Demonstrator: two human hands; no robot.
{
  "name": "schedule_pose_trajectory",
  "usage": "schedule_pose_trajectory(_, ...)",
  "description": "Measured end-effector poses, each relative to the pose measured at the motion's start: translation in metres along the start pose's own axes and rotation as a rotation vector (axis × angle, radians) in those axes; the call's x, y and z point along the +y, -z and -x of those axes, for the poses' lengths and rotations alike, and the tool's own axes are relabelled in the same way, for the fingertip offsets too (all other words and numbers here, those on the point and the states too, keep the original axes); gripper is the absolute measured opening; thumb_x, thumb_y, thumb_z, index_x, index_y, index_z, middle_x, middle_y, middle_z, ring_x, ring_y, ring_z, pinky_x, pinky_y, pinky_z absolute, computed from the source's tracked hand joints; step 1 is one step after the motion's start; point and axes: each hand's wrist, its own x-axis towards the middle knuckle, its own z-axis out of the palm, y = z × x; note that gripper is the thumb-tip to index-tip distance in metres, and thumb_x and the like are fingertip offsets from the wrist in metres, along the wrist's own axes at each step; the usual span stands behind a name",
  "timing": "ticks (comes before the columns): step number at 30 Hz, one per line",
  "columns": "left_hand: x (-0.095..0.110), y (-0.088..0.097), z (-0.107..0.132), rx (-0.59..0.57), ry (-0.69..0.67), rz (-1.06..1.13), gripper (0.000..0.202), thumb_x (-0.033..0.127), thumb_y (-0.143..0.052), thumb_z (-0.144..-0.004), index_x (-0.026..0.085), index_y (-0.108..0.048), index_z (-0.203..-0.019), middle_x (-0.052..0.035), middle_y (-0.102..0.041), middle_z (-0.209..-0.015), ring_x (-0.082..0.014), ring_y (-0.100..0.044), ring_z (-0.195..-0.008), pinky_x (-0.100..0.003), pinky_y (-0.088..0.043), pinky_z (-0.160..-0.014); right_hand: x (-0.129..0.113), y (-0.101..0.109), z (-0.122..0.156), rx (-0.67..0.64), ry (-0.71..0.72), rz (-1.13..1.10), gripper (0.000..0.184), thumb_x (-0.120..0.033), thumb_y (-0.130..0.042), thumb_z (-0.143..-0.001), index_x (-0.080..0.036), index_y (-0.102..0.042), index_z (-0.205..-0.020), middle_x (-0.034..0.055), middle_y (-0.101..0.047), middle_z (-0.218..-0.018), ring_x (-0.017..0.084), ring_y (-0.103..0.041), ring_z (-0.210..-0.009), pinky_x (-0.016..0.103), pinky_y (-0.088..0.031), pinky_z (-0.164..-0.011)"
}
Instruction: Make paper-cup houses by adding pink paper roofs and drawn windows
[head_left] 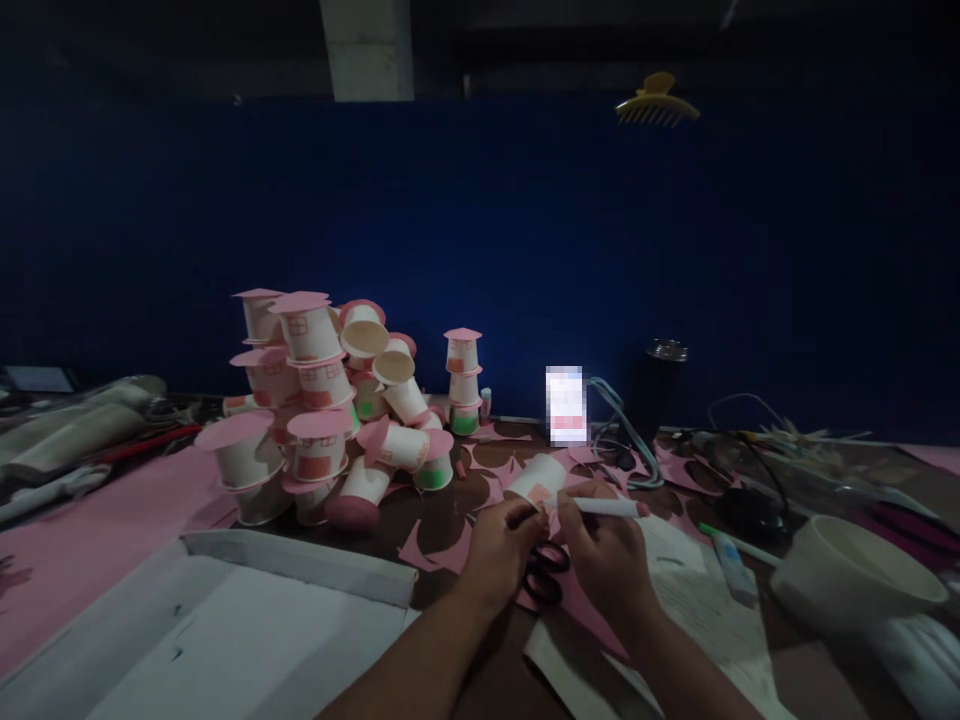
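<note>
My left hand [496,552] is closed, its fingertips at the near rim of a white paper cup [541,474] that lies tilted and bears an orange-pink drawn patch. My right hand [606,540] grips a white marker [604,506] with a pink end pointing right; its other end is by the cup and hidden among my fingers. Just below and between my hands, black-handled scissors [546,575] lie on pink paper scraps [442,545].
Stacked paper-cup houses [315,375] with pink roofs stand at left, behind a white box lid [247,620]. A lit phone [566,405], a dark flask [658,385] and cables stand at the back. At right are a glue stick [735,570] and a white bowl-like container [847,575].
</note>
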Motion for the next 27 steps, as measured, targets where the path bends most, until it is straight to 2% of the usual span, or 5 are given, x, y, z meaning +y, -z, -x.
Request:
schedule_pose_trajectory(3,-0.002,0.001,-0.001,-0.003,-0.005,-0.004,0.027,0.039,-0.065,-0.07,0.013,-0.064,-0.066,0.0005,-0.052,-0.061,-0.0114,-0.047,-0.057,-0.022,-0.037,-0.055,0.001,0.0,0.0,-0.013,0.011,-0.002,0.019,-0.035,-0.05,-0.085,-0.022,-0.054,-0.072,-0.0015,-0.065,-0.055,0.016,-0.062,-0.049,0.024,-0.044,-0.05)
schedule_pose_trajectory(11,-0.014,0.0,-0.006,-0.004,-0.045,0.01,0.033,0.044,-0.065,-0.072,0.012,-0.063,-0.066,-0.0014,-0.054,-0.063,-0.0123,-0.049,-0.06,-0.024,-0.038,-0.059,-0.001,0.0,-0.002,0.073,0.024,-0.033,0.018,-0.035,-0.049,-0.086,-0.02,-0.057,-0.08,0.0002,-0.064,-0.059,0.016,-0.062,-0.053,0.025,-0.048,-0.053)
schedule_pose_trajectory(17,-0.01,-0.001,-0.003,0.005,-0.05,-0.025,0.036,0.047,-0.064,-0.072,0.012,-0.064,-0.065,-0.0018,-0.055,-0.063,-0.0123,-0.048,-0.06,-0.024,-0.037,-0.058,0.0,-0.002,-0.004,0.078,0.024,-0.035,0.017,-0.034,-0.049,-0.086,-0.02,-0.056,-0.08,0.0004,-0.064,-0.06,0.016,-0.063,-0.052,0.025,-0.048,-0.05)
schedule_pose_trajectory(21,-0.01,0.0,-0.004,0.009,-0.051,-0.021,0.034,0.045,-0.064,-0.073,0.012,-0.066,-0.071,-0.001,-0.053,-0.063,-0.0112,-0.046,-0.058,-0.023,-0.036,-0.057,0.003,-0.001,-0.006,0.077,0.013,0.013,0.016,-0.032,-0.05,-0.085,-0.02,-0.056,-0.076,0.0003,-0.064,-0.063,0.016,-0.062,-0.052,0.028,-0.046,-0.053)
schedule_pose_trajectory(27,-0.007,0.003,-0.003,-0.004,-0.056,-0.019,0.03,0.041,-0.064,-0.073,0.012,-0.066,-0.07,-0.0005,-0.052,-0.063,-0.0114,-0.045,-0.06,-0.023,-0.033,-0.057,0.004,0.0,-0.001,0.037,-0.002,0.0,0.018,-0.033,-0.049,-0.085,-0.02,-0.055,-0.074,-0.001,-0.063,-0.062,0.016,-0.061,-0.052,0.026,-0.045,-0.052)
